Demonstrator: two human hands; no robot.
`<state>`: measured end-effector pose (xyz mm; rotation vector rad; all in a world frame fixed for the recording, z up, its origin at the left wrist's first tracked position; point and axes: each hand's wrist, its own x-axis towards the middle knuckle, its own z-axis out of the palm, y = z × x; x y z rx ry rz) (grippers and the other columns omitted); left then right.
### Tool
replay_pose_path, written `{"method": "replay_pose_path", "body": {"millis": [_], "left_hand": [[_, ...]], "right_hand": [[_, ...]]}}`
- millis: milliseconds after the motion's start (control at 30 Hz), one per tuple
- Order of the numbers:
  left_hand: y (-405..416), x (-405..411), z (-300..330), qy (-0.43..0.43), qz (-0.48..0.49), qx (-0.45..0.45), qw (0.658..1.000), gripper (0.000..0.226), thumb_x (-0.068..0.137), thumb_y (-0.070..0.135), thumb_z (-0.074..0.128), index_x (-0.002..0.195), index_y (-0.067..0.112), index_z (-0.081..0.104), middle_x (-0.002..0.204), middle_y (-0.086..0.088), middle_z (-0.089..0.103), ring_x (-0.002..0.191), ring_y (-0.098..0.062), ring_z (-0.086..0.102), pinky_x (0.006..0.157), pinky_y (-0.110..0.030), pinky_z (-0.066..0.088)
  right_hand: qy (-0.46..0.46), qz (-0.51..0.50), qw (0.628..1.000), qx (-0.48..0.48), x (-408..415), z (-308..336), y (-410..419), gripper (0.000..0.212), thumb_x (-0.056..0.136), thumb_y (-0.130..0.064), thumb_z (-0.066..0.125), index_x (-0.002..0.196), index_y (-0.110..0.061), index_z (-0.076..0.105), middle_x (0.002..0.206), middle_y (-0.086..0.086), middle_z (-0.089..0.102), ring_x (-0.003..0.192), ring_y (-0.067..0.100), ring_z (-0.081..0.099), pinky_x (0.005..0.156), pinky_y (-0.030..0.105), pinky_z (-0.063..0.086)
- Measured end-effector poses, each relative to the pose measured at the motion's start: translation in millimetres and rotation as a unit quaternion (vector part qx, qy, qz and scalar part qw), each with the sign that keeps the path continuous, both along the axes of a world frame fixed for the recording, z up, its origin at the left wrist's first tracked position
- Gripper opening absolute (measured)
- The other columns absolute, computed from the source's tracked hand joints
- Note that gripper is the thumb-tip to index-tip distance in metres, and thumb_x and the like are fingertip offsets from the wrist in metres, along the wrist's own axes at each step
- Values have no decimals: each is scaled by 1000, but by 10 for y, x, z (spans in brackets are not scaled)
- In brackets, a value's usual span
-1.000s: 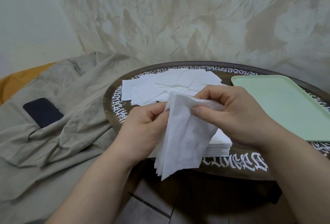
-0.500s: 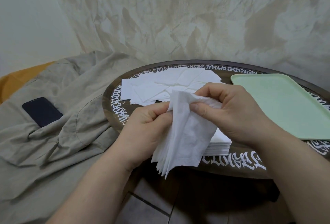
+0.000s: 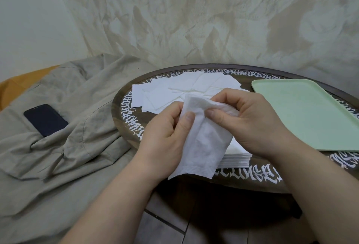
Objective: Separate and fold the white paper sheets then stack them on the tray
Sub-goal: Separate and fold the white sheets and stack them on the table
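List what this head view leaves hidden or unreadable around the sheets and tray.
- Neat stack: mostly hidden behind the held sheet and right hand; its sheet count cannot be told.
- Tray: right end cut off by the frame edge.
- Held sheet: whether one ply or several cannot be told; the left hand and right hand cover its top edge.
- Phone: lower end tucked under cloth.
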<state>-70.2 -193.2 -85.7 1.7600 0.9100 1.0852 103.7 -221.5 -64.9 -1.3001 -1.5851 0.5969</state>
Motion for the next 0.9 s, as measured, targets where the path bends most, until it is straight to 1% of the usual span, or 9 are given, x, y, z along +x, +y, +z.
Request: {"method": "replay_pose_path", "body": {"millis": [133, 333, 500, 567, 667, 733, 800, 833, 900], "left_hand": [[1, 4, -10, 4, 13, 13, 1000, 25, 92, 40, 48, 98, 26, 68, 93, 3, 72, 92, -23, 68, 83, -55, 52], [-12, -1, 15, 16, 21, 27, 999, 28, 91, 39, 47, 89, 22, 69, 83, 4, 71, 76, -11, 64, 70, -37, 51], [13, -41, 21, 13, 30, 21, 999, 30, 90, 39, 48, 88, 21, 71, 82, 2, 73, 77, -18, 68, 71, -41, 53], [16, -61, 30, 5, 21, 15, 1000, 29, 91, 39, 48, 90, 21, 71, 85, -1, 74, 83, -26, 68, 76, -50, 55], [24, -89, 43, -12, -5, -4, 1000, 28, 92, 37, 49, 96, 22, 72, 92, -5, 75, 91, -32, 69, 83, -56, 53], [25, -96, 42, -29, -24, -27, 999, 28, 91, 36, 51, 97, 21, 73, 95, -6, 75, 94, -32, 70, 87, -56, 54], [23, -85, 34, -59, -38, -59, 996, 24, 89, 32, 54, 94, 19, 74, 96, -8, 75, 93, -30, 71, 86, -52, 55], [22, -78, 37, -76, -41, -75, 993, 21, 87, 28, 57, 92, 17, 74, 93, -9, 75, 89, -26, 71, 82, -47, 57], [24, -64, 45, -101, -38, -82, 991, 15, 81, 20, 62, 91, 15, 71, 86, -7, 76, 81, -18, 71, 71, -31, 58]], "right_hand": [[22, 8, 1000, -7, -15, 1, -4, 12, 85, -14, 70, 77, -21, 67, 75, -8, 67, 68, 2, 58, 64, 19, 45], [19, 3, 1000, -19, -33, -27, -2, 10, 88, -17, 69, 79, -20, 65, 78, -3, 69, 72, 10, 61, 68, 32, 48], [-46, -28, 998, -26, -44, 2, 4, 6, 87, -30, 67, 88, -28, 61, 82, -9, 65, 75, 5, 59, 68, 30, 46], [-81, -52, 995, -16, -33, 15, 6, 25, 83, -38, 67, 105, -36, 55, 104, -17, 59, 90, -3, 54, 77, 24, 43], [-20, -14, 997, -66, -17, 36, -11, 60, 77, -52, 65, 131, -41, 42, 133, -22, 45, 118, -5, 46, 94, 20, 40], [37, 15, 994, -104, 18, 7, 4, 56, 73, -50, 67, 126, -36, 53, 125, -16, 57, 114, -1, 54, 96, 23, 42], [82, 43, 990, -108, 44, -3, 13, 26, 78, -31, 78, 101, -23, 69, 100, -5, 69, 94, 9, 65, 87, 32, 49], [87, 52, 990, -101, 50, 3, 12, 13, 80, -22, 78, 89, -17, 70, 89, -1, 70, 83, 12, 65, 79, 33, 49], [49, 54, 994, -85, 44, 1, 5, 9, 81, -12, 75, 76, -12, 68, 73, -2, 65, 68, 10, 59, 66, 27, 45]]}}
